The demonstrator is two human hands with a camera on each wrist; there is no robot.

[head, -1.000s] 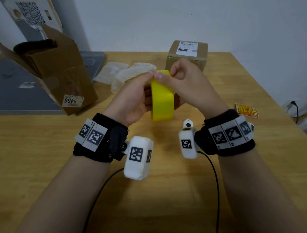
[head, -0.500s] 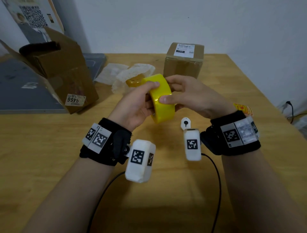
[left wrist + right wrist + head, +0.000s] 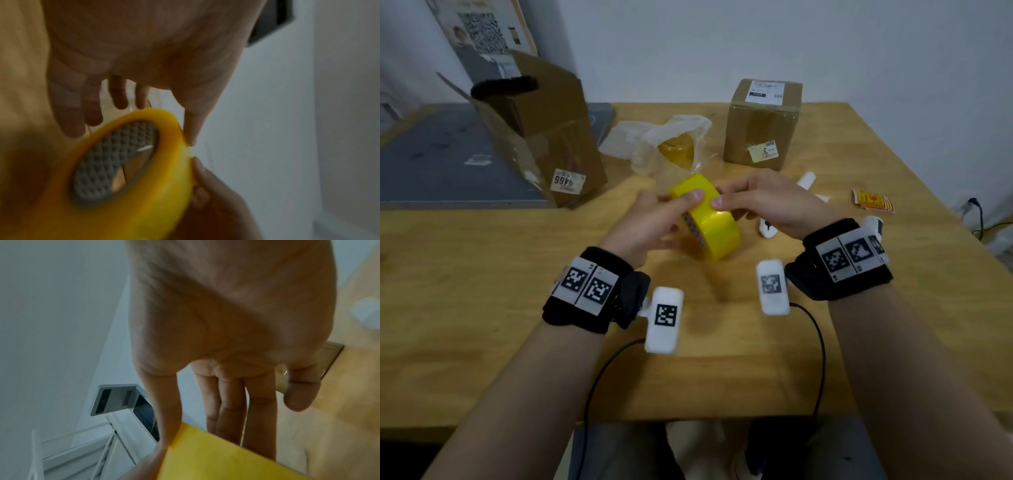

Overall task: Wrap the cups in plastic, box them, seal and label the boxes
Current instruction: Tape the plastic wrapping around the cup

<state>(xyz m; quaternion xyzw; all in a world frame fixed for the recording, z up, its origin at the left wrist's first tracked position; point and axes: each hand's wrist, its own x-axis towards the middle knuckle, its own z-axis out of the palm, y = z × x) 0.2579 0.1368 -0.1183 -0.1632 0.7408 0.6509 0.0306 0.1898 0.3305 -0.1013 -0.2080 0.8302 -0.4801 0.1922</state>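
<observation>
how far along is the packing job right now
One small box at the back looks done: shut, taped and labelled. A yellow cup sits in a loose plastic bag, not yet boxed. Both hands, left hand and right hand, hold the yellow tape roll, apparently hunting for its end. The big carton stands open. Left: boxing, sealing and labelling.

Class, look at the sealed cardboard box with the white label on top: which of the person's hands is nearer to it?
Right. The right hand holds the yellow tape roll just in front of the sealed box; the left hand grips the roll farther left.
</observation>
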